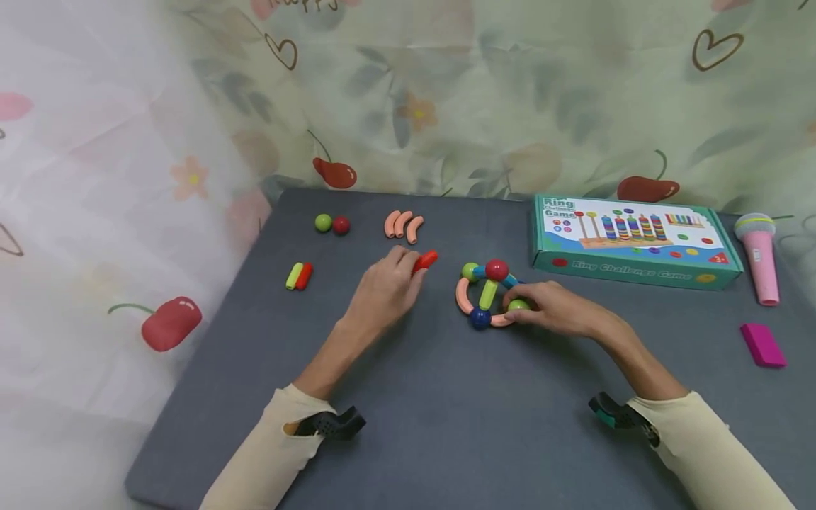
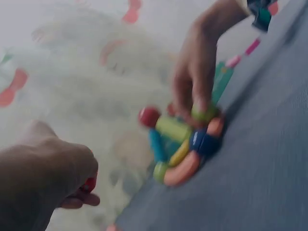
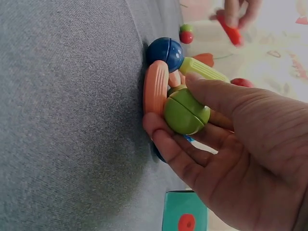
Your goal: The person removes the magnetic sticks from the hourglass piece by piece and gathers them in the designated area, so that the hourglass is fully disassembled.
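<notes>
At nine o'clock from the ball-and-rod frame (image 1: 487, 297), the left hand (image 1: 385, 287) pinches a red rod (image 1: 425, 261) (pointing two o'clock); right hand (image 1: 554, 308) grips its green ball (image 1: 518, 306).

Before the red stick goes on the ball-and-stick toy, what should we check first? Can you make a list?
1. Left hand has the red stick pinched: ok.
2. Right hand steadies the ball-and-stick toy, fingers round its green ball: ok.
3. Toy rests flat on the grey mat: ok.
4. Nothing lies on the mat between stick and toy: ok.
5. A free spot on the toy for the stick: cannot tell; fingers hide part of it.
6. Spare pieces in view, such as the three orange curved sticks: ok.
</notes>
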A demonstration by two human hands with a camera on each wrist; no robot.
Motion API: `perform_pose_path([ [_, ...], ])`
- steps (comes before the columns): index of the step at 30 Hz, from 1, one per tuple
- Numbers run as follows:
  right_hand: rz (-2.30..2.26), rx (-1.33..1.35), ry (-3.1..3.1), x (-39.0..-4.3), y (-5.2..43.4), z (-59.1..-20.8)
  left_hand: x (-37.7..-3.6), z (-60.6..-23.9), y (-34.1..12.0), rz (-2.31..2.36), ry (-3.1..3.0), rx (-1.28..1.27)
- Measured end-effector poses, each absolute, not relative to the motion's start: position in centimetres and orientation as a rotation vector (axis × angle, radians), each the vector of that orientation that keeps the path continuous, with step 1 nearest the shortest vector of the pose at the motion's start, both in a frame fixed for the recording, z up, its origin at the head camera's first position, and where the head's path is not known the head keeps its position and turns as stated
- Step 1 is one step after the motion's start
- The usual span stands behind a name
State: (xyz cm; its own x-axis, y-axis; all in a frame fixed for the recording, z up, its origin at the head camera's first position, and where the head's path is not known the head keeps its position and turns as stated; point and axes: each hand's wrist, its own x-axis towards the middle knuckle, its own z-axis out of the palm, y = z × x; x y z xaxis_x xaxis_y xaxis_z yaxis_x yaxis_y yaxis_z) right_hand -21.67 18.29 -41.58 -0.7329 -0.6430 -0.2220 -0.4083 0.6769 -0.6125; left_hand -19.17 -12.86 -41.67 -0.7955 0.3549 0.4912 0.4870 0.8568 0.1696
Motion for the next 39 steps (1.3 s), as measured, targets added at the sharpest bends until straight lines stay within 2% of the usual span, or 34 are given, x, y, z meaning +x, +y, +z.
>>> perform_pose_path([
  [7, -0.765, -0.786, 2.467, -21.5, 18.6, -41.7, -19.5, -43.5, -19.7, -0.234, -2.602, -0.159],
  [15, -0.765, -0.766, 2.463, -21.5, 18.6, -41.7, -19.5, -45.2, -23.7, -0.187, -2.640, -0.004],
  [33, -0.762, -0.741, 2.472, -21.7, 18.3, -41.8, -19.6, -45.7, -23.7, -0.153, -2.703, 0.059],
  [36, -0.764, -0.756, 2.476, -21.6, 18.3, -41.6, -19.7, -45.4, -22.8, -0.170, -2.672, -0.008],
  [39, -0.792, -0.769, 2.502, -21.4, 18.2, -41.5, -19.7, -44.9, -21.0, -0.229, -2.609, -0.211],
])
